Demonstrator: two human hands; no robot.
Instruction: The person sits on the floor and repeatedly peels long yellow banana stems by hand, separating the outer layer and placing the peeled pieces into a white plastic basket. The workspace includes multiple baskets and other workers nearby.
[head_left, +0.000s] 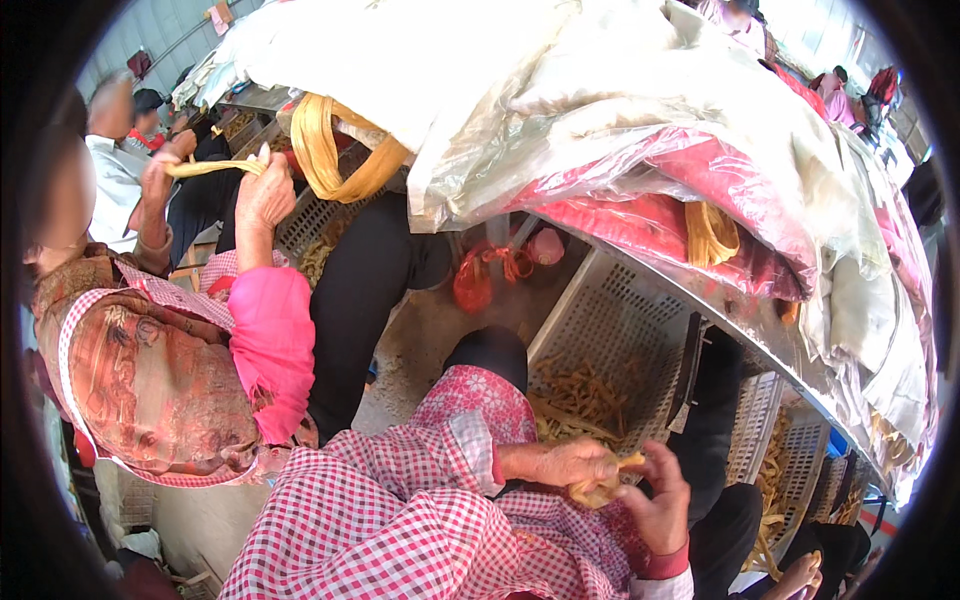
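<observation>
Over my lap, my left hand grips a bunched, yellowish, pliable strip of what may be plant matter or a similar foodstuff. My right hand is on the other side, curled, its thumb and a fingertip at the strip and its short free end. Just beyond my hands stands a pale perforated plastic crate. Brownish-yellow scraps lie in its near end. A pink checkered apron covers my body.
A table edge slants overhead, heaped with plastic-wrapped bundles and yellow strips. At left, a co-worker in a pink sleeve stretches a strip. A red bag hangs beneath; more crates stand right, beside a person's foot.
</observation>
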